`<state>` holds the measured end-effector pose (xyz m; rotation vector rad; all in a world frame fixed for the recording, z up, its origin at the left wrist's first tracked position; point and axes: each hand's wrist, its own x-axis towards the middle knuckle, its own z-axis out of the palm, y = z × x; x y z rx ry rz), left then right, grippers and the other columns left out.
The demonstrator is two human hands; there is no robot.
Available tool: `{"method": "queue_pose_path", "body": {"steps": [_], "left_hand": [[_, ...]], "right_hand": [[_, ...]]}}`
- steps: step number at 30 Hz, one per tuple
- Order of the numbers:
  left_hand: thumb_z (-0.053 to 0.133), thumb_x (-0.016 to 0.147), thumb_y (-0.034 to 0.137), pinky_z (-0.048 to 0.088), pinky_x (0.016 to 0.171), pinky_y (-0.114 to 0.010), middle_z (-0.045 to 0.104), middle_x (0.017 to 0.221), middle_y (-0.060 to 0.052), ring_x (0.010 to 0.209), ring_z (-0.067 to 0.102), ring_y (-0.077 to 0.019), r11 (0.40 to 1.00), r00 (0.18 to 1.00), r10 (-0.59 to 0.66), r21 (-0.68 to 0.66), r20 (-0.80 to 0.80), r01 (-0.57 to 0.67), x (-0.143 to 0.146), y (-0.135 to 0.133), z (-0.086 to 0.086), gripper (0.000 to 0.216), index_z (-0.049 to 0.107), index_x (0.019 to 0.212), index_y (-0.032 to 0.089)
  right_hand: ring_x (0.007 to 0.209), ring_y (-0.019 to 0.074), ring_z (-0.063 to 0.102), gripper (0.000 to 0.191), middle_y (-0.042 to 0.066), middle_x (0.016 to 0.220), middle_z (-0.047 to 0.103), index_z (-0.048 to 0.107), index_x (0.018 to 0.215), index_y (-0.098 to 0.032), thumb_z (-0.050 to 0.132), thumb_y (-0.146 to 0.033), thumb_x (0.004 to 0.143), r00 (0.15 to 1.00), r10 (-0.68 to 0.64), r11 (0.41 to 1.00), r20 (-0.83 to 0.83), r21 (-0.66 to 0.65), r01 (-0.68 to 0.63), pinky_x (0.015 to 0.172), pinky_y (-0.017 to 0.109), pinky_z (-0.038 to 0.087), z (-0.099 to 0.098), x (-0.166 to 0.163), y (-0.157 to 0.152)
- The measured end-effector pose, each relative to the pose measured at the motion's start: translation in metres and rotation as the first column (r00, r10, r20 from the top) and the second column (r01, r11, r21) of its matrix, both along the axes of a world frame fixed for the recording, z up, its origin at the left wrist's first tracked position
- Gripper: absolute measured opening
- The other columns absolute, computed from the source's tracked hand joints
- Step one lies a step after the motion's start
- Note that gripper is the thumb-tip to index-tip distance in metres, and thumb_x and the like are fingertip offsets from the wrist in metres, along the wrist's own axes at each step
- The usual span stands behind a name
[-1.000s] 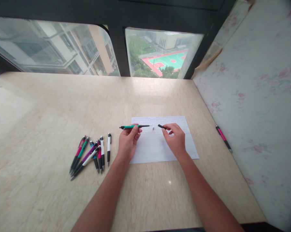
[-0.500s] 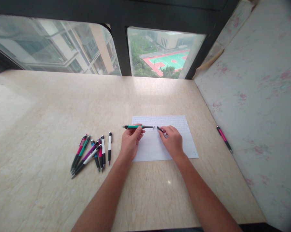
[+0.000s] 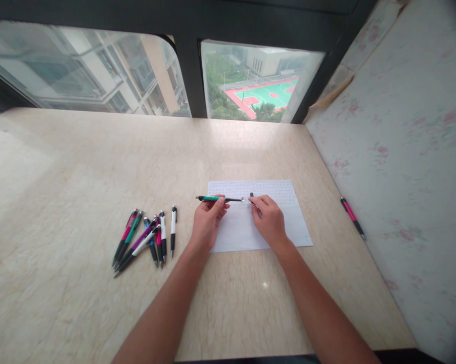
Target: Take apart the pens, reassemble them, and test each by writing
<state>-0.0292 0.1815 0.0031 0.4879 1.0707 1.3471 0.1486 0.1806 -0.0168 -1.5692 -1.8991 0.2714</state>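
Note:
My left hand [image 3: 208, 222] is closed on a green pen [image 3: 210, 198] with a black clip, held level over the paper. From its right end sticks out a thin dark inner part, with a small bright piece, perhaps a spring, at the tip. Fingers pinched, my right hand [image 3: 269, 218] holds a short black pen grip section [image 3: 251, 195] close to that tip. A narrow gap lies between the two parts. Under both hands is a white sheet of paper [image 3: 246, 237] with rows of writing along its upper half.
Several pens, pink, green, purple, blue and white with black grips, lie in a loose pile left of my hands, among them a white pen [image 3: 173, 227]. A pink pen [image 3: 351, 215] rests by the papered wall [image 3: 421, 192]. Windows [image 3: 258, 81] stand behind the marble-look surface [image 3: 99, 167].
The black grip section has turned in my right hand from slanting toward the green pen to standing more upright. My left hand still holds the green pen level.

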Motion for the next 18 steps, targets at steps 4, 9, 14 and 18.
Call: {"method": "queue_pose_path", "body": {"steps": [4, 9, 14, 18], "left_hand": [[0.08, 0.068, 0.03, 0.047, 0.068, -0.023, 0.067, 0.084, -0.004, 0.074, 0.063, -0.011, 1.0, 1.0, -0.018, 0.004, -0.021, 0.018, 0.0023, -0.0019, 0.0026, 0.029, 0.07, 0.09, 0.015], [0.081, 0.067, 0.031, 0.046, 0.069, -0.024, 0.068, 0.086, -0.005, 0.074, 0.063, -0.0118, 1.0, 0.999, -0.018, -0.009, -0.049, 0.018, 0.0036, -0.0024, 0.0039, 0.03, 0.07, 0.09, 0.015], [0.081, 0.067, 0.031, 0.047, 0.07, -0.024, 0.067, 0.085, -0.004, 0.075, 0.063, -0.0115, 1.0, 0.999, -0.017, -0.01, -0.034, 0.016, 0.0029, -0.0015, 0.0024, 0.03, 0.07, 0.091, 0.015], [0.08, 0.068, 0.03, 0.047, 0.069, -0.024, 0.068, 0.085, -0.005, 0.074, 0.063, -0.0119, 1.0, 0.999, -0.024, -0.012, -0.034, 0.023, 0.0028, -0.0017, 0.0029, 0.029, 0.07, 0.09, 0.015]], "right_hand": [[0.084, 0.0195, 0.062, 0.03, 0.007, 0.095, 0.067, 0.071, 0.109, -0.022, 0.045, -0.019, 0.093, 0.999, 0.015, 1.0, 0.035, -0.02, -0.014, 0.071, 0.03, 0.047, -0.0016, 0.0005, -0.0003], [0.075, 0.0178, 0.061, 0.041, 0.007, 0.096, 0.068, 0.059, 0.129, -0.022, 0.05, -0.021, 0.089, 1.0, 0.004, 0.998, 0.012, -0.061, -0.003, 0.066, 0.029, 0.047, -0.001, -0.0005, -0.0001], [0.072, 0.0171, 0.06, 0.038, 0.007, 0.093, 0.068, 0.059, 0.125, -0.018, 0.049, -0.02, 0.088, 0.995, -0.02, 0.997, -0.096, -0.073, 0.013, 0.073, 0.032, 0.048, -0.0039, 0.002, 0.0012], [0.068, 0.016, 0.059, 0.031, 0.007, 0.094, 0.069, 0.063, 0.116, -0.018, 0.046, -0.026, 0.092, 0.979, -0.03, 0.999, -0.204, -0.042, 0.022, 0.069, 0.031, 0.048, 0.0003, 0.0028, 0.0002]]}}
